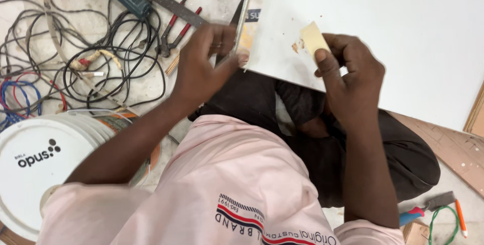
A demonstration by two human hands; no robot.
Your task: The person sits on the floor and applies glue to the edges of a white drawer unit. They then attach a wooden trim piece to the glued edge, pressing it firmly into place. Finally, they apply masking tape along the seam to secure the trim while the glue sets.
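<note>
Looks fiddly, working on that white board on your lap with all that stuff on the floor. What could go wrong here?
The left hand grips the white board right at its thin edge strip, which might nick a finger. The right hand pinches a small pale piece that could slip. Loose cables nearby could snag.

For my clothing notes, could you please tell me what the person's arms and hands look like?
Both hands, the left hand and right hand, are bare: no gloves, rings or watch show. The forearms are uncovered too. A pale pink short-sleeved shirt covers the shoulders and upper arms, with a striped red and navy print on its front.
</note>
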